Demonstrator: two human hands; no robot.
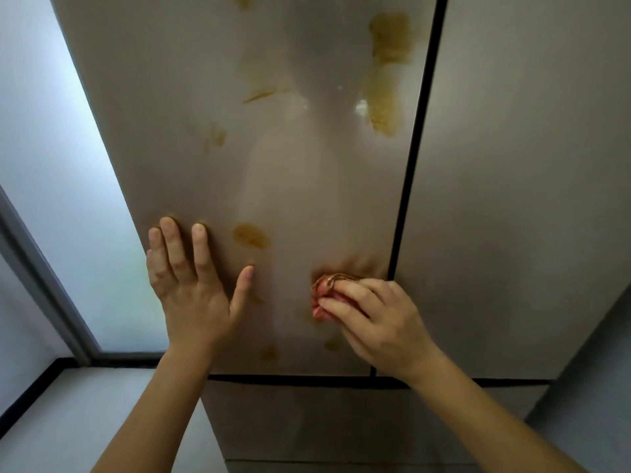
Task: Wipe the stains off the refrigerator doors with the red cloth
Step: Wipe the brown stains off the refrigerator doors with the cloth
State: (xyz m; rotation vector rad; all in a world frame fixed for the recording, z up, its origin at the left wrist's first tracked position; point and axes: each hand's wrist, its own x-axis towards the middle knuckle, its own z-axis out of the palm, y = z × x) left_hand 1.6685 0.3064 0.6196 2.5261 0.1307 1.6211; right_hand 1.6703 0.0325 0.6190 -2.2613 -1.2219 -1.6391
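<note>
The right hand is clamping the bunched red cloth against the left refrigerator door, low, near the centre seam. The left hand is bracing flat, fingers spread. Wiping is underway; the next stroke probably needs firm pressure toward the nearby brown stain.

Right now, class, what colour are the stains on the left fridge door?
Yellowish-brown stains, clearest in the head view.

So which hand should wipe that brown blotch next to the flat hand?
The right hand. It already grips the red cloth against the left door, and the blotch is close by. The left hand holds no cloth; it is pressed flat on the door.
</note>
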